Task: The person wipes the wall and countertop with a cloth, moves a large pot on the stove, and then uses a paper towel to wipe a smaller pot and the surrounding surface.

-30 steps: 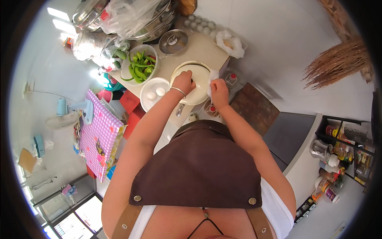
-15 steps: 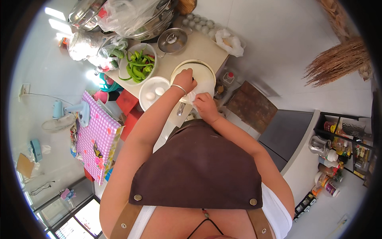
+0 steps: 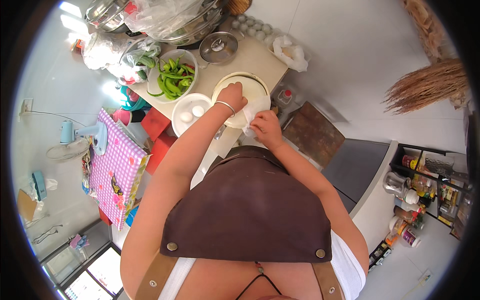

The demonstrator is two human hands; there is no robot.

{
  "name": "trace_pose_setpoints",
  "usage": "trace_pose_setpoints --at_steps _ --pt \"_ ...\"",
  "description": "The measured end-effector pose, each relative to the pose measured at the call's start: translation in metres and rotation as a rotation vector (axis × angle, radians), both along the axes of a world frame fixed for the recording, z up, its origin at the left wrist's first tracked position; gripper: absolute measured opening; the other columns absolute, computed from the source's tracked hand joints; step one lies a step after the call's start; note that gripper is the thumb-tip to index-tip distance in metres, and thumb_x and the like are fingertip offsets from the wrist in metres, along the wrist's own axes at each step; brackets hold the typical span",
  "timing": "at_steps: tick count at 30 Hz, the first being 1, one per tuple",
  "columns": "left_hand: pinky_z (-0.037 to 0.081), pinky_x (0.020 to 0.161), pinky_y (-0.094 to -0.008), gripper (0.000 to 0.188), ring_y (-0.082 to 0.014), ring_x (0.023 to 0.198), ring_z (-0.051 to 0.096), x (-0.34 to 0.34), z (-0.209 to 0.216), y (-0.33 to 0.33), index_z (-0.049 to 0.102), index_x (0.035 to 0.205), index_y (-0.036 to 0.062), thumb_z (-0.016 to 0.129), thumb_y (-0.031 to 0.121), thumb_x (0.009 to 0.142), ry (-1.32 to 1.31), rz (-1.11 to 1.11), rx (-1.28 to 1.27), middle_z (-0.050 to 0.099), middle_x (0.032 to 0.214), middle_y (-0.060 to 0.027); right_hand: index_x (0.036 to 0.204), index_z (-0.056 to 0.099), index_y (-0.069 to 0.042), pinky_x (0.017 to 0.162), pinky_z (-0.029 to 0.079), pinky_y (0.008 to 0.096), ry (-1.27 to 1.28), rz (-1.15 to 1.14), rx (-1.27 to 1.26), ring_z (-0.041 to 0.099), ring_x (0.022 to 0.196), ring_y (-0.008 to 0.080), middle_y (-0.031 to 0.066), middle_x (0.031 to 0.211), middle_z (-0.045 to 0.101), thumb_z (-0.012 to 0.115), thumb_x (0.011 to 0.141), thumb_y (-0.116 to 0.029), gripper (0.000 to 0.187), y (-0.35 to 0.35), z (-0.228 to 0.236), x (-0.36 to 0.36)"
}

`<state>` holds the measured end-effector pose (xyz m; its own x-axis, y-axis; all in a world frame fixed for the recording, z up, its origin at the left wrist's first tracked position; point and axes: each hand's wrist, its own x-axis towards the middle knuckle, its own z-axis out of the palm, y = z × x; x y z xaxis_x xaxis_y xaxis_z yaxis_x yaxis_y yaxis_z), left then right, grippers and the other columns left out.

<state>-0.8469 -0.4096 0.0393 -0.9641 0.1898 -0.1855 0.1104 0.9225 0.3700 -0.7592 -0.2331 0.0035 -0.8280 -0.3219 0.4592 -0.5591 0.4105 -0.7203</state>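
Note:
A round cream-coloured pan (image 3: pixel 218 90) with a pale inside sits near the counter's front edge. My left hand (image 3: pixel 233 96) is closed over its middle; whatever its fingers hold is hidden beneath them. At the pan's near right rim, my right hand (image 3: pixel 266 129) pinches a thin white plastic bag (image 3: pixel 257 106), which spreads partly over the pan. To the left of the pan stands a white bowl (image 3: pixel 176 123) with a white egg (image 3: pixel 186 117) and another egg (image 3: pixel 198 111) in it.
Behind the bowl is a clear bowl of green peppers (image 3: pixel 173 82). A glass lid (image 3: pixel 218 47) lies farther back, near an egg tray (image 3: pixel 255 27) and a white bag (image 3: pixel 290 52). A red-capped bottle (image 3: pixel 285 96) and a brown board (image 3: pixel 314 134) stand to the right, below the counter.
My right hand has shifted slightly right, and more of the white plastic bag shows beside it. The left hand stays over the pan. The whole view has tilted a little.

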Motion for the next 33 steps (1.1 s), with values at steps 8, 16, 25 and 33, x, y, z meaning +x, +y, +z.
trace_pose_setpoints --at_steps 8,16,25,33 --pt "0.050 0.071 -0.0445 0.028 -0.0389 0.078 0.061 -0.003 0.000 0.000 0.052 0.088 -0.0028 0.059 0.021 0.075 -0.026 -0.010 0.000 0.061 0.086 -0.0243 0.087 0.065 -0.011 0.073 0.047 0.0341 0.173 0.237 0.032 0.055 0.083 0.0250 0.0035 0.088 0.059 0.061 0.068 -0.006 0.020 -0.040 0.001 -0.008" --pt "0.051 0.073 -0.0430 0.027 -0.0388 0.080 0.061 0.003 0.000 -0.002 0.053 0.089 -0.0029 0.058 0.020 0.076 0.019 -0.022 0.025 0.060 0.088 -0.0249 0.084 0.065 -0.009 0.065 0.047 0.0344 0.133 0.257 0.023 0.056 0.076 0.0257 0.0053 0.081 0.058 0.060 0.068 -0.005 0.017 0.007 -0.014 -0.009" --pt "0.050 0.073 -0.0444 0.027 -0.0388 0.081 0.060 0.002 -0.002 -0.005 0.052 0.089 -0.0028 0.057 0.020 0.076 -0.012 -0.016 0.024 0.059 0.087 -0.0248 0.082 0.065 -0.008 0.069 0.048 0.0338 0.164 0.253 0.044 0.057 0.079 0.0252 0.0057 0.082 0.060 0.059 0.071 -0.004 0.014 -0.026 -0.004 -0.008" --pt "0.047 0.075 -0.0447 0.023 -0.0390 0.083 0.057 0.007 -0.009 -0.004 0.051 0.087 -0.0027 0.056 0.016 0.075 0.044 0.009 0.091 0.057 0.084 -0.0241 0.093 0.065 -0.007 0.078 0.048 0.0372 -0.071 -0.135 -0.013 0.058 0.089 0.0291 0.0100 0.094 0.061 0.059 0.076 -0.004 0.018 0.013 -0.010 -0.041"
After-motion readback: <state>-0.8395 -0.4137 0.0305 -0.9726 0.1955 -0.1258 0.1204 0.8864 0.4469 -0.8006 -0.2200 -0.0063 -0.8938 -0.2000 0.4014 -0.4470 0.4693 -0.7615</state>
